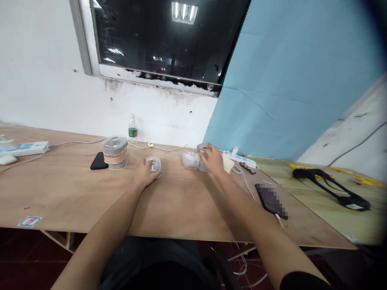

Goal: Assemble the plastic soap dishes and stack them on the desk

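Observation:
My left hand (145,174) is on the table, its fingers curled round a small grey container with a clear-looking lid (155,164). My right hand (214,160) grips a round grey piece (203,146) from above; its fingers partly hide it. Under that piece, more grey (203,166) shows, and I cannot tell whether it is a separate container. Just left of the right hand sits a rounded, whitish translucent container (190,160). Farther left, a stack of grey and tan containers (115,152) stands upright with a lid on top.
A black phone (99,161) lies beside the stack, and a green-labelled bottle (132,128) stands by the wall. Power strips (246,160) and white cables run along the back. At right are another dark phone (270,199) on a cable and a black strap (332,189).

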Demonstrator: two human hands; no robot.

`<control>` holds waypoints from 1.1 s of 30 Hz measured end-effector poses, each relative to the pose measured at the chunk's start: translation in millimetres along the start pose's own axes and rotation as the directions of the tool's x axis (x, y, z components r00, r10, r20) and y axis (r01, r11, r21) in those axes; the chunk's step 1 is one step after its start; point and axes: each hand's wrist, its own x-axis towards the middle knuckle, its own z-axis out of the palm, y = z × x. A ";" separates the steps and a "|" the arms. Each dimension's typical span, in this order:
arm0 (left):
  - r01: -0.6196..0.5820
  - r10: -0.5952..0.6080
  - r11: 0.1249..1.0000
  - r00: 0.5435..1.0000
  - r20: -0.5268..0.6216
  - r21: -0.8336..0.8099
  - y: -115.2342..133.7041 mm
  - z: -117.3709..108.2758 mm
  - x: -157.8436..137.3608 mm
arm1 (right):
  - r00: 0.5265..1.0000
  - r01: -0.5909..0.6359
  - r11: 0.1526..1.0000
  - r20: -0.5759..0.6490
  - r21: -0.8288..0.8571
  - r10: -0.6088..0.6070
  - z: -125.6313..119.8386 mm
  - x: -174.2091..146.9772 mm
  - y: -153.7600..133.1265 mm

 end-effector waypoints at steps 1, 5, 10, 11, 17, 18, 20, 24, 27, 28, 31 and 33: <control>-0.023 0.022 0.998 1.000 -0.005 -0.060 1.7 1.1 -0.3 | 1.000 0.023 0.997 -0.018 0.069 -0.022 3.2 -6.6 -14.1; -0.046 0.056 0.931 0.998 0.017 -0.362 11.4 5.9 -2.6 | 0.982 0.122 0.909 0.088 0.399 -0.170 23.0 -35.3 -82.5; 0.015 0.017 0.798 0.999 0.047 -0.602 17.0 7.0 -1.4 | 0.967 0.075 0.877 0.181 0.475 -0.181 39.5 -55.3 -133.3; 0.009 0.013 0.785 0.999 0.031 -0.619 17.0 6.6 -0.6 | 0.972 0.061 0.877 0.172 0.476 -0.161 39.9 -56.7 -134.5; -0.014 -0.040 0.777 0.997 -0.072 -0.630 14.5 8.2 0.7 | 0.934 0.089 0.854 0.256 0.512 -0.251 31.2 -62.8 -117.1; -0.038 -0.032 0.793 0.994 -0.104 -0.609 14.7 8.9 -0.1 | 0.936 0.080 0.857 0.257 0.509 -0.240 30.2 -63.3 -115.8; -0.104 0.010 0.821 0.986 -0.168 -0.562 16.5 10.5 -2.8 | 0.951 0.050 0.866 0.240 0.498 -0.193 29.9 -63.3 -117.5; -0.255 0.218 0.811 0.967 -0.132 -0.527 24.9 14.1 -10.7 | 0.937 0.064 0.848 0.260 0.526 -0.233 33.2 -59.6 -134.3; -0.347 0.369 0.754 0.926 -0.076 -0.557 32.3 14.8 -16.8 | 0.934 0.040 0.829 0.275 0.558 -0.230 35.3 -54.8 -147.5; -0.370 0.397 0.737 0.914 -0.080 -0.566 34.4 14.4 -18.4 | 0.940 0.024 0.829 0.271 0.558 -0.209 35.7 -53.0 -150.2; -0.400 0.401 0.720 0.907 -0.129 -0.568 38.1 11.9 -20.8 | 0.949 0.007 0.860 0.266 0.511 -0.166 36.9 -47.6 -152.4; -0.385 0.336 0.760 0.923 -0.190 -0.524 37.5 9.9 -19.8 | 0.939 0.019 0.889 0.296 0.458 -0.173 38.4 -45.4 -150.5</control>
